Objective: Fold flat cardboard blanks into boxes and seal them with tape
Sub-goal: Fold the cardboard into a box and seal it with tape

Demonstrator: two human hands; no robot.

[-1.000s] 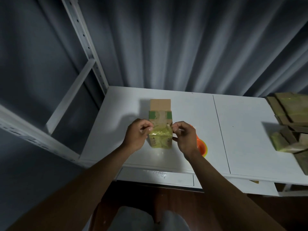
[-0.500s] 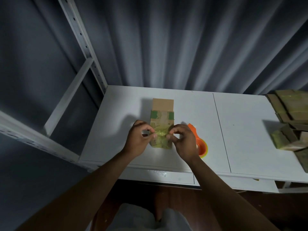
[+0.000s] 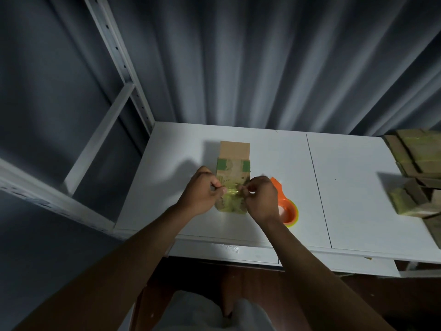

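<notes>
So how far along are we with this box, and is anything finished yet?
Done: a pile of taped boxes sits at the table's right end. In hand: the box in the middle is folded, with yellowish tape on its near end; the left hand and right hand pinch the tape over it. Left: the far flap stands open and untaped. The orange tape dispenser lies beside the right hand.

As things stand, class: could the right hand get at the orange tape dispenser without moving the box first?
Probably yes. The tape dispenser lies on the table just beside the right hand, on its outer side, with nothing between them. But that hand, like the left hand, is pinching tape on the box, so it must let go first.
</notes>
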